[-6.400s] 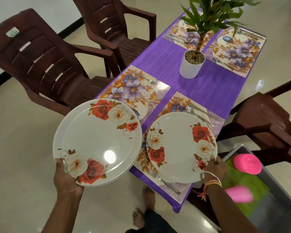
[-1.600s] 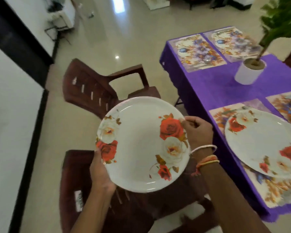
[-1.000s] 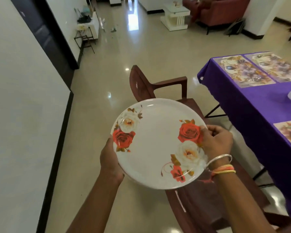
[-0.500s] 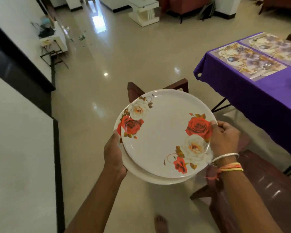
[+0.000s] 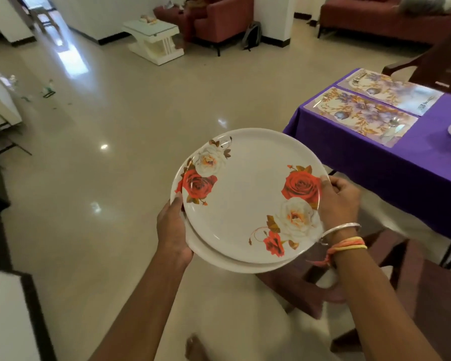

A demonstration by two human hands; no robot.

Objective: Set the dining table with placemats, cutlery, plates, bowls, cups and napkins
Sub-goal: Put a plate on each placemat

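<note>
Two stacked plates held between both hands. The lower plate (image 5: 219, 259) shows only as a crescent beside the left hand (image 5: 173, 230), whose fingers are hidden beneath it, thumb clamped on the rim. The right hand (image 5: 339, 201) pinches the edge of the top plate (image 5: 248, 199). Beyond the right hand is a table (image 5: 375, 165), cut off, with two placemats (image 5: 359, 117) (image 5: 391, 88). The cutlery (image 5: 395, 121) on them is blurred.

Soft daylight w/ glare spots on glossy floor (image 5: 141, 121); motion blur and wide-angle bending at edges.
</note>
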